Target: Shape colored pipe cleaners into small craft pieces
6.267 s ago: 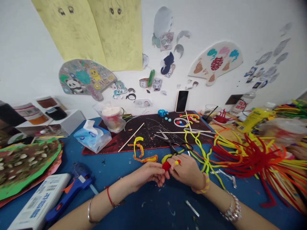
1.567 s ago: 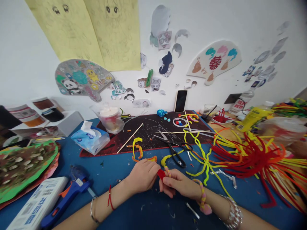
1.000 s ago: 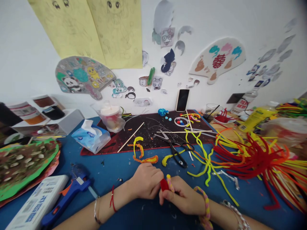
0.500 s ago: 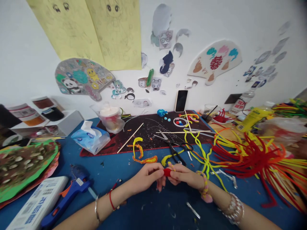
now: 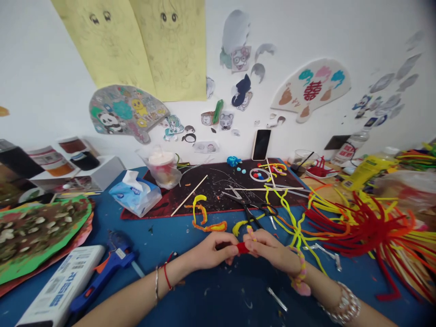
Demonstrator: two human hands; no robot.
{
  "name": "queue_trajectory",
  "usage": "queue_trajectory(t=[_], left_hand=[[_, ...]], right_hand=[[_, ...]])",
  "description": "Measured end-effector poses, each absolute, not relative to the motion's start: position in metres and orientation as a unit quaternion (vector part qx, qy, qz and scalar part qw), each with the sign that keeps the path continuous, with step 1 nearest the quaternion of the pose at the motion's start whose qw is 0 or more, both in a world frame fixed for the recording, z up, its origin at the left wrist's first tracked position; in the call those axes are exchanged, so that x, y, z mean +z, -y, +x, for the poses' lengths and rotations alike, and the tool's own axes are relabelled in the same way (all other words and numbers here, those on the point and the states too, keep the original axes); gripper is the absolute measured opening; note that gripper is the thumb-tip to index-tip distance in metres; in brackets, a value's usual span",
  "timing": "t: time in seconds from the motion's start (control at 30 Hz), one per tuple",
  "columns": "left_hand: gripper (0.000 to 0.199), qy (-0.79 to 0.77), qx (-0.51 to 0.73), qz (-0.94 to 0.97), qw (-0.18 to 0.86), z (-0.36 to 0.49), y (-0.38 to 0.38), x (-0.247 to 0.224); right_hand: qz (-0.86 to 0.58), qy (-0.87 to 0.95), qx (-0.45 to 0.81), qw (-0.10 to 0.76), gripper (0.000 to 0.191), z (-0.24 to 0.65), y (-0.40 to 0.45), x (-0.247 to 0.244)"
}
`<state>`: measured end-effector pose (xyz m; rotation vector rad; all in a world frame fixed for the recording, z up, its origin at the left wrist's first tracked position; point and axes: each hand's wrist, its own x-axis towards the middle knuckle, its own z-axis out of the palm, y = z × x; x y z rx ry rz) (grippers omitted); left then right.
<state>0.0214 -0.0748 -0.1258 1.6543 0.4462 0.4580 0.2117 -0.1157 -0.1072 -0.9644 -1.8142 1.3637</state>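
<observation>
Right, red pipe cleaner [image 5: 242, 247] lies approx. horiz. btw. grips, L hand [image 5: 207, 253] & R hand [image 5: 272, 255] both clenched on its ends; yellow-pink twist [image 5: 250, 233] sticks up by R hand.

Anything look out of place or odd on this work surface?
Yes: a loose silvery metal strip lies alone on the blue mat below the right hand, away from the other tools, so it looks dropped.

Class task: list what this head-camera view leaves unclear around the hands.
Head view:
Red fuzzy piece: its ends hidden by the left hand and right hand.
White box: cut off by the bottom edge, print blurred.
Plastic bag: cut off by the right edge, contents blurred.
</observation>
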Motion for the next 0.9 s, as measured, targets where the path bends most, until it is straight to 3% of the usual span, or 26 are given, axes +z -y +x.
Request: queue_trajectory(t=[0.23, 0.5, 0.67, 0.77, 0.9], left_hand=[[0.036, -0.168, 0.216, 0.716, 0.642, 0.025, 0.091, -0.116], [0.031, -0.175, 0.199, 0.668, 0.695, 0.028, 0.1, -0.121], [0.029, -0.223, 0.247, 0.601, 0.727, 0.028, 0.093, -0.126], [0.026, -0.232, 0.258, 0.569, 0.746, 0.028, 0.091, -0.127], [0.025, -0.233, 0.232, 0.571, 0.752, 0.028, 0.091, -0.127]], right_hand=[[-0.307, 0.63, 0.594, 0.395, 0.043, 0.214, 0.113, -0.121], [-0.302, 0.636, 0.628, 0.332, 0.041, 0.217, 0.109, -0.129], [-0.411, 0.736, 0.371, 0.389, 0.036, 0.215, 0.109, -0.121], [-0.409, 0.829, 0.156, 0.348, 0.022, 0.217, 0.109, -0.116], [-0.397, 0.871, -0.018, 0.29, 0.018, 0.219, 0.108, -0.116]])
